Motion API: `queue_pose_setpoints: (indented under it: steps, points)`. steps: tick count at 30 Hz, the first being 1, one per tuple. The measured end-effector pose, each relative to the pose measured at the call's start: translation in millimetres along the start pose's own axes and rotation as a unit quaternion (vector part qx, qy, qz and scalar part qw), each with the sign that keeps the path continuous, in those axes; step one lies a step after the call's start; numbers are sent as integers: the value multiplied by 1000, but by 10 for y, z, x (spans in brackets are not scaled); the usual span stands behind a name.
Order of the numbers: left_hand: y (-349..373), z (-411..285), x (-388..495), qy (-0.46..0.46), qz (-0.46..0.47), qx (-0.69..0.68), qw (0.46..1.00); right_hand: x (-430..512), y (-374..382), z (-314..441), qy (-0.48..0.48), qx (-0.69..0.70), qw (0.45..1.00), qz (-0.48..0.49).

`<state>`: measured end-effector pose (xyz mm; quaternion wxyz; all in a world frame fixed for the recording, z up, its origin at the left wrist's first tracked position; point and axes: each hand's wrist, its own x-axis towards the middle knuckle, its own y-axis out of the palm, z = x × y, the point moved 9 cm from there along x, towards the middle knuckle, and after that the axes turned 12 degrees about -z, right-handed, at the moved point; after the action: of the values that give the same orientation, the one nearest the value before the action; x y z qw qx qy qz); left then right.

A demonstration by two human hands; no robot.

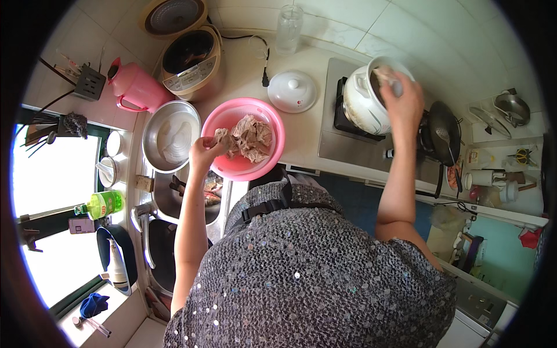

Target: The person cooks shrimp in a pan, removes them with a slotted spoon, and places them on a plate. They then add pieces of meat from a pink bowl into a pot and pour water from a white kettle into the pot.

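Observation:
My left hand (203, 155) pinches a pale chunk of meat (224, 140) over the left side of a pink plastic basin (280, 143). More pale, cooked-looking meat (252, 135) is heaped in that basin. On the right, my right hand (404, 98) is at the mouth of a white lidded-type pot (363, 106) and grips a pale piece of meat (384, 74). The pot stands on the gas stove (325, 130), and my hand hides part of its inside. Its likely lid (292, 89), white with a round knob, lies on the counter between basin and stove.
A metal bowl (150, 135) sits left of the basin, by a sink holding fish (213, 187). Behind are a pink thermos jug (138, 85), an open rice cooker (196, 80), a loose power plug (265, 80) and a glass jar (289, 28). A black wok (446, 124) is at right.

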<state>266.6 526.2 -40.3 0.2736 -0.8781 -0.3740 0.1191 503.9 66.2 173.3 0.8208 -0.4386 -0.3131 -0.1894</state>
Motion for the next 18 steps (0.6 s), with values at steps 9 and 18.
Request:
queue_pose_setpoints:
  steps: [9, 18]
  points:
    - [304, 3, -442, -260, 136, -310, 904, 221, 1093, -1315, 32, -284, 923, 256]
    - [191, -467, -450, -178, 147, -323, 918, -1235, 822, 1762, -6, 403, 846, 349]
